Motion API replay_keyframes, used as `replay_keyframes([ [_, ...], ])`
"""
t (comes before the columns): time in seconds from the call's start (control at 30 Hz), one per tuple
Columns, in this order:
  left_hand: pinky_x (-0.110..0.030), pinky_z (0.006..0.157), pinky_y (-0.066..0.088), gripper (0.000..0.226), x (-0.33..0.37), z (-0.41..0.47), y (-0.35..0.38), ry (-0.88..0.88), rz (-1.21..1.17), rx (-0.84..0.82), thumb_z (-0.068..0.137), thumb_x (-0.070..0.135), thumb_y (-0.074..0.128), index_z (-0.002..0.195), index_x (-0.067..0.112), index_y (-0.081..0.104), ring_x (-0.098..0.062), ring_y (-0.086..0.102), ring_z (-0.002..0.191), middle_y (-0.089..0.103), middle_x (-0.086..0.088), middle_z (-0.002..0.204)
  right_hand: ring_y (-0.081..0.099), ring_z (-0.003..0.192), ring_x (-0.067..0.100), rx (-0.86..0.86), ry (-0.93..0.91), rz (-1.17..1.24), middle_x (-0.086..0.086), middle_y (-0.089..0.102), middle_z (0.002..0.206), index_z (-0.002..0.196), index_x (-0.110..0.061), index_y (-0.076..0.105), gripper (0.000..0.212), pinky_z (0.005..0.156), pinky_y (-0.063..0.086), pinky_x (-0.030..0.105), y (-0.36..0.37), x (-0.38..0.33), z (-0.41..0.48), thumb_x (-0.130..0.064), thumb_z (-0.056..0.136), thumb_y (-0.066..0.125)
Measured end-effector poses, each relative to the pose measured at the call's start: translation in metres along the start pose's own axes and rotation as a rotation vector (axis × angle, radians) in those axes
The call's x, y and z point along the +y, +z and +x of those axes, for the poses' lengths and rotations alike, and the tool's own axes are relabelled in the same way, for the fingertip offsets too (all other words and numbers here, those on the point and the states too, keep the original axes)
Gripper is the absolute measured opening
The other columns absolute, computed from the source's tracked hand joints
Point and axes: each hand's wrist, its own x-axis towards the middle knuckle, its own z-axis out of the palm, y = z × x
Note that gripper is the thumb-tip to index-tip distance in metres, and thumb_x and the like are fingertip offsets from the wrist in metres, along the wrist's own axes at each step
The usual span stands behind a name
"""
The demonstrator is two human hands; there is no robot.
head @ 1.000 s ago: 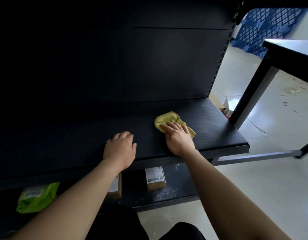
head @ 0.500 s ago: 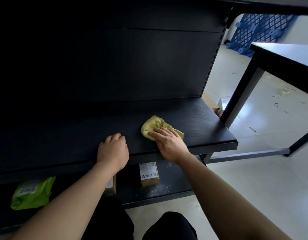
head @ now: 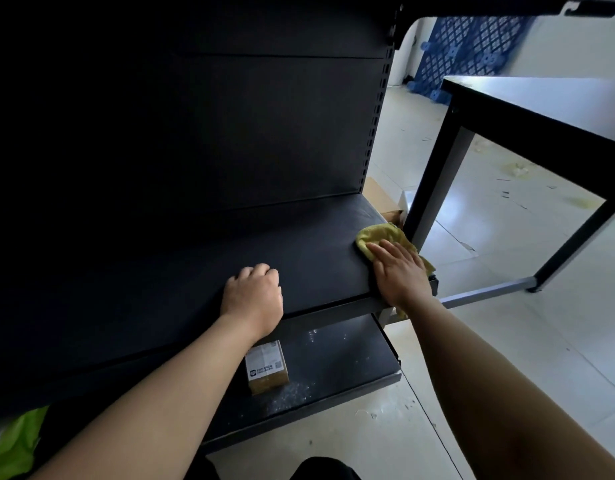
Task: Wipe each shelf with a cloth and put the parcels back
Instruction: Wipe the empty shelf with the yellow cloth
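The right hand (head: 401,271) presses straight, flat fingers (head: 380,249) on the yellow cloth (head: 378,235) at the right front corner of the shelf (head: 299,244), the left hand (head: 252,296) resting curled and empty; steady pressure should keep the cloth from slipping off the edge.

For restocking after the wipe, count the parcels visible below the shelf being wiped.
2: a brown box standing on the lower shelf, and a green bag at the view's bottom-left edge. Others may be hidden under the upper shelf.
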Motion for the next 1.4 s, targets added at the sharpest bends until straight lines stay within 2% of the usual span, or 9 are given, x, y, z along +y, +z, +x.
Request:
replay_keyframes([
  [0.43,-0.037,0.098,0.039,0.035,0.019,0.045,0.007,0.076,-0.058,-0.007,0.099,0.031,0.037,0.128,0.018,0.053,-0.022,0.045,0.121,0.047,0.001,0.137,0.01,0.147,0.026,-0.183,0.068,-0.002,-0.002,0.014,0.159,0.15,-0.041,0.016,0.051,0.118,0.005,0.049,-0.018,-0.006,0.01,-0.049,0.1,0.023],
  [0.63,-0.037,0.096,0.043,0.035,0.031,0.046,-0.037,-0.069,-0.28,-0.177,0.099,0.028,0.037,0.127,0.016,0.055,-0.024,0.052,0.116,0.052,-0.003,0.132,0.037,0.136,0.026,-0.103,0.209,0.223,0.003,0.046,0.146,0.14,-0.025,0.048,0.044,0.112,0.028,0.04,-0.063,-0.04,-0.009,-0.029,0.096,0.044],
  [0.77,-0.034,0.092,0.046,0.037,0.055,0.031,-0.082,-0.168,-0.466,-0.256,0.098,0.027,0.041,0.13,0.017,0.056,-0.027,0.055,0.115,0.056,-0.004,0.13,0.047,0.126,0.032,-0.141,0.308,0.364,0.012,0.056,0.134,0.122,-0.01,0.064,0.033,0.104,0.038,0.038,-0.114,-0.06,-0.041,-0.015,0.094,0.049],
  [0.9,-0.031,0.095,0.044,0.036,0.077,0.013,-0.135,-0.197,-0.596,-0.282,0.096,0.021,0.046,0.129,0.01,0.057,-0.027,0.055,0.118,0.059,-0.008,0.129,0.048,0.129,0.024,-0.132,0.422,0.51,0.003,0.054,0.139,0.125,-0.018,0.064,0.035,0.103,0.035,0.026,-0.169,-0.073,-0.069,-0.016,0.091,0.052],
  [1.07,-0.031,0.098,0.044,0.035,0.099,-0.018,-0.214,-0.182,-0.626,-0.372,0.094,0.021,0.047,0.125,0.01,0.06,-0.027,0.055,0.119,0.061,-0.008,0.128,0.059,0.115,0.023,-0.153,0.548,0.626,0.005,0.063,0.128,0.121,-0.019,0.066,0.038,0.101,0.045,0.034,-0.25,-0.091,-0.101,-0.017,0.085,0.055],
  [1.13,-0.028,0.089,0.043,0.018,0.107,-0.03,-0.247,-0.169,-0.654,-0.416,0.094,0.021,0.047,0.096,0.022,0.065,-0.025,0.057,0.101,0.064,-0.005,0.107,0.06,0.112,0.022,-0.162,0.569,0.652,0.004,0.063,0.127,0.121,-0.02,0.066,0.037,0.098,0.047,0.033,-0.287,-0.099,-0.113,-0.018,0.086,0.055],
  [1.2,-0.027,0.081,0.038,0.024,0.116,-0.043,-0.284,-0.139,-0.671,-0.429,0.094,0.022,0.047,0.072,0.029,0.048,-0.021,0.049,0.088,0.055,0.002,0.088,0.06,0.113,0.02,-0.162,0.576,0.663,0.003,0.063,0.127,0.123,-0.019,0.065,0.036,0.094,0.045,0.025,-0.325,-0.107,-0.123,-0.02,0.089,0.056],
  [1.33,-0.031,0.084,0.045,0.023,0.131,-0.062,-0.357,-0.058,-0.686,-0.439,0.094,0.022,0.047,0.074,0.03,0.052,-0.019,0.051,0.089,0.057,-0.003,0.095,0.06,0.109,0.017,-0.125,0.6,0.693,0.003,0.063,0.127,0.128,-0.015,0.062,0.036,0.082,0.039,0.016,-0.397,-0.119,-0.142,-0.019,0.092,0.056],
  [1.4,-0.028,0.086,0.044,0.019,0.137,-0.067,-0.385,-0.012,-0.689,-0.437,0.095,0.023,0.047,0.099,0.022,0.066,-0.022,0.057,0.102,0.063,-0.006,0.108,0.061,0.107,0.017,-0.092,0.609,0.718,0.005,0.064,0.124,0.127,-0.014,0.062,0.036,0.082,0.041,0.018,-0.428,-0.125,-0.15,-0.016,0.092,0.055],
])
